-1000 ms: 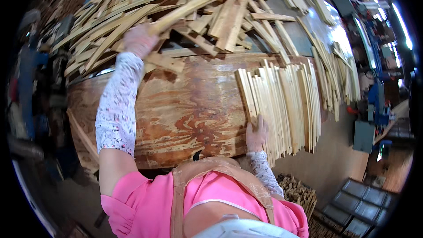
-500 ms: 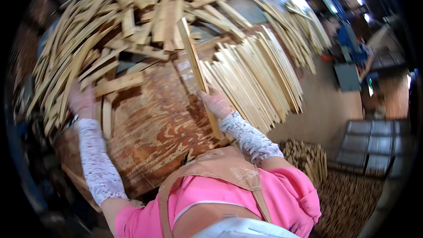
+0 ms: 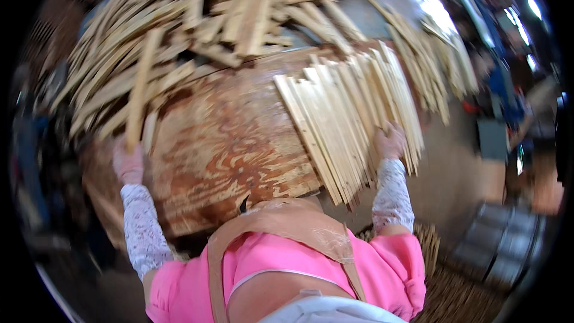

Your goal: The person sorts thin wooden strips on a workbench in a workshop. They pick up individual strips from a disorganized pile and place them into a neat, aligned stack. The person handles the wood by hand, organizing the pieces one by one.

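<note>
Loose wood pile (image 3: pixel 173 9), upper left: cut off by the top edge. Left hand (image 3: pixel 128 164), left: blurred; fingers at the wood strip (image 3: pixel 141 93) indistinct. Right hand (image 3: pixel 391 142), right of centre: fingertips seemingly lost among the slats (image 3: pixel 335 107). Counter (image 3: pixel 233 119), lower centre: near edge partly behind the apron (image 3: pixel 281 218). Blue machinery (image 3: pixel 501 90), right: smeared.

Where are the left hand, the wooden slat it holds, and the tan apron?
Left hand (image 3: pixel 128 164), head view, back of the hand.
Wooden slat (image 3: pixel 142 87), head view, middle of its length.
Tan apron (image 3: pixel 290 218), head view, on its bib.
</note>
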Available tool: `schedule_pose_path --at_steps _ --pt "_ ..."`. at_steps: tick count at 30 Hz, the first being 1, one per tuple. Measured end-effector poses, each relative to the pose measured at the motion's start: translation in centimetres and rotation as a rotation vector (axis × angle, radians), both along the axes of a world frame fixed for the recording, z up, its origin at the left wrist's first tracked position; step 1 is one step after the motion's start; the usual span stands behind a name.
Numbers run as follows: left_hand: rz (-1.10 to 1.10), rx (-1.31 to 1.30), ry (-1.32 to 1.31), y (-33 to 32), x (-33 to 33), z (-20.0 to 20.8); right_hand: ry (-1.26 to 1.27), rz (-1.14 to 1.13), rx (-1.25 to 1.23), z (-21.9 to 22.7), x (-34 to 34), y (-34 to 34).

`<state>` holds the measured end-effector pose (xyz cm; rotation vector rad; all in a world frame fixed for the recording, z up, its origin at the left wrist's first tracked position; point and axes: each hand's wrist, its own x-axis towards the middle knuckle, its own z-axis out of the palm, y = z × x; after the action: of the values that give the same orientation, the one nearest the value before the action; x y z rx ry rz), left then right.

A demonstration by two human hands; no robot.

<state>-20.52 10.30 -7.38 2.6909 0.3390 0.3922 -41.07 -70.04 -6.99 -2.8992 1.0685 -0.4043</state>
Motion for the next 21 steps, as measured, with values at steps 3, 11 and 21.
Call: schedule_pose_path --at_steps 3,11,21 --pt "-0.101 0.265 0.037 -3.0 -7.4 4.0 0.174 -0.093 0.049 -1.3 -0.1 -4.0" --pt "-0.525 0.406 -0.012 -13.1 -14.9 10.6 0.013 0.207 -0.13 -2.6 1.2 -5.4" --pt "-0.997 0.254 -0.267 -34.3 -6.5 14.1 0.225 0.679 0.854 1.9 3.2 8.2"
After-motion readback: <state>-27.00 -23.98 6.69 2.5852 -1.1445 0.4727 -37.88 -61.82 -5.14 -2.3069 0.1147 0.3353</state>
